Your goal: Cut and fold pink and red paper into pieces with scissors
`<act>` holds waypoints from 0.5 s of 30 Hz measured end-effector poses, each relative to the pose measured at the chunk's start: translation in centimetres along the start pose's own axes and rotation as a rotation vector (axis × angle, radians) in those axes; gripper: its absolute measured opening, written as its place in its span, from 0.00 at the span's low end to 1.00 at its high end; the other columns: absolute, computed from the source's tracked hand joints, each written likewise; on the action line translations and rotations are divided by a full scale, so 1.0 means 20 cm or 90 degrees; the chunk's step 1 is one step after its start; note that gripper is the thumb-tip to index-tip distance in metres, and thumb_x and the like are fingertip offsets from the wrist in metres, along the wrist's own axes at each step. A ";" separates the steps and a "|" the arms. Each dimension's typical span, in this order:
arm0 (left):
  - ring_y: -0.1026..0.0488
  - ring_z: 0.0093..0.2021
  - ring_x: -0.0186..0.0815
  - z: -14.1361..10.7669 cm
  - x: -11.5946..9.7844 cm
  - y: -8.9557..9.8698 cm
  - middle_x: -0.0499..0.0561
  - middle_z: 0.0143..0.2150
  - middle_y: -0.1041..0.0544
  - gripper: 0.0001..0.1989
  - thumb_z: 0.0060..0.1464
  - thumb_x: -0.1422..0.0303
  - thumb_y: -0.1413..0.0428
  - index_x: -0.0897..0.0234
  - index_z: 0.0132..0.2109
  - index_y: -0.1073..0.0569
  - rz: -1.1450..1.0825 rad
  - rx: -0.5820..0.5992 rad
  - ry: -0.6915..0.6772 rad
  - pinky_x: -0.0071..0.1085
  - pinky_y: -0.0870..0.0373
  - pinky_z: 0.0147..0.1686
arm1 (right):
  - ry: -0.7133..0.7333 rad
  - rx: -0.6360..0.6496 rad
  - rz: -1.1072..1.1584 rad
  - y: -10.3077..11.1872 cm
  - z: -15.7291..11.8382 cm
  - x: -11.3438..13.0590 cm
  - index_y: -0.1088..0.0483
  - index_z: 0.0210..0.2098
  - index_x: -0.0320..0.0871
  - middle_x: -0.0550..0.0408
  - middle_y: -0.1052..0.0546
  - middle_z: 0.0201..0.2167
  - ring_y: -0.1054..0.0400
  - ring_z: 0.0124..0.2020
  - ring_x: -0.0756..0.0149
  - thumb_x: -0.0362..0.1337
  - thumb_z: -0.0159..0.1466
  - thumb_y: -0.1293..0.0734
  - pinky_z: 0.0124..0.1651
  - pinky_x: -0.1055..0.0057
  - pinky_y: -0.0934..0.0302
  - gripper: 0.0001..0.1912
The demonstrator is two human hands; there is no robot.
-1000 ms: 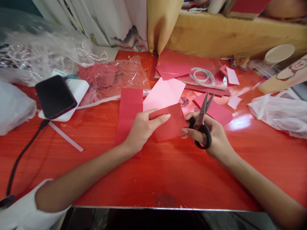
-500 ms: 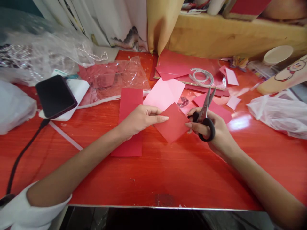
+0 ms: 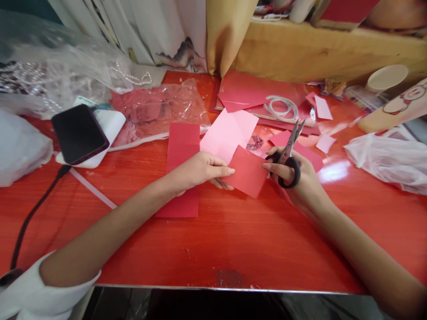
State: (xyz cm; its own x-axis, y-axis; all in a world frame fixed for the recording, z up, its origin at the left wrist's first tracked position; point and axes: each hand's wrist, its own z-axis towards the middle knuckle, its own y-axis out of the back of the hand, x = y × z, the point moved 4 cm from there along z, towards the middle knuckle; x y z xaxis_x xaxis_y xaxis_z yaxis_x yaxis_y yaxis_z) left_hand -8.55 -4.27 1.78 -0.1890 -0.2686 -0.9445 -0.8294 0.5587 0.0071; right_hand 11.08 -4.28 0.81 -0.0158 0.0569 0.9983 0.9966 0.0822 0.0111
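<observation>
A square of red paper (image 3: 247,172) is stretched between both hands above the table. My left hand (image 3: 203,171) pinches its left corner between thumb and fingers. The thumb of my right hand (image 3: 302,182) presses on its right edge, and the same hand carries scissors (image 3: 287,156) with black handles, blades pointing up and slightly parted. Under my left wrist lies a long red paper strip (image 3: 183,146). A pink sheet (image 3: 228,131) rests just behind the square, and another red piece (image 3: 300,149) lies partly behind my right hand.
On the left, a phone (image 3: 80,133) sits on a white device beside plastic bags (image 3: 20,149). Further back are a clear packet (image 3: 156,106) of red paper and a coil of white tape (image 3: 282,107). A cup (image 3: 387,79) and a bag (image 3: 390,162) occupy the right.
The red square has turned and shifted slightly right between my hands. My left fingers have moved down along it, and my right thumb sits a little higher.
</observation>
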 end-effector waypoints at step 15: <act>0.25 0.28 0.29 0.00 0.00 -0.01 0.49 0.25 0.22 0.09 0.49 0.67 0.43 0.69 0.27 0.27 0.020 -0.017 -0.004 0.24 0.29 0.34 | 0.002 -0.018 0.010 0.01 0.00 0.00 0.31 0.34 0.46 0.63 0.37 0.21 0.44 0.21 0.75 0.31 0.51 0.30 0.23 0.75 0.50 0.11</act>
State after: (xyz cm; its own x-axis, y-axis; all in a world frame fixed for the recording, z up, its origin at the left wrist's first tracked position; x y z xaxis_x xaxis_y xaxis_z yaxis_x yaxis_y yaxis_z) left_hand -8.41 -4.40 1.85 -0.2122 -0.2465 -0.9456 -0.8367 0.5457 0.0455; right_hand 11.18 -4.23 0.77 0.0004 0.0553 0.9985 0.9986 0.0529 -0.0033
